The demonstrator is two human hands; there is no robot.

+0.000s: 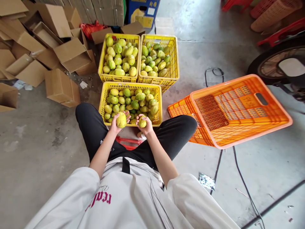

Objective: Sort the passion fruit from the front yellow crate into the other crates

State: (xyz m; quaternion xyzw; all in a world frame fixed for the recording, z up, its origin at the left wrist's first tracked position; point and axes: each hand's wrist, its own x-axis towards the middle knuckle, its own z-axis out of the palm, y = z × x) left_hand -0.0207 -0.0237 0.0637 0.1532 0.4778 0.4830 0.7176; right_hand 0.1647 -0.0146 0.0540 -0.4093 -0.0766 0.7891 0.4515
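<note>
One loose pale cloth shirt with magenta lettering [119,206], closest of all, then black trousers [92,130], knees spread wide. And now, up front: left hand [114,123] cupped around a big, rounded, bumpy yellow fruit [121,120], fingers spread along the far side. Over to the right hand [148,126], curled around a smaller, oval yellow-green fruit [142,122]. Well apart, both held at the near edge of a low yellow plastic crate [160,108], loaded with green and yellow oval fruits [135,105]. Off to the right, on the grey concrete floor [47,152], a tall orange plastic lattice crate [247,101]. Further out, side by side: another yellow crate, far left [116,78], and its far-right neighbour [164,83], both full of similar fruits. Away left, jumbled brown cardboard boxes [58,86]; far right, a dark spoked wheel [252,60].
</note>
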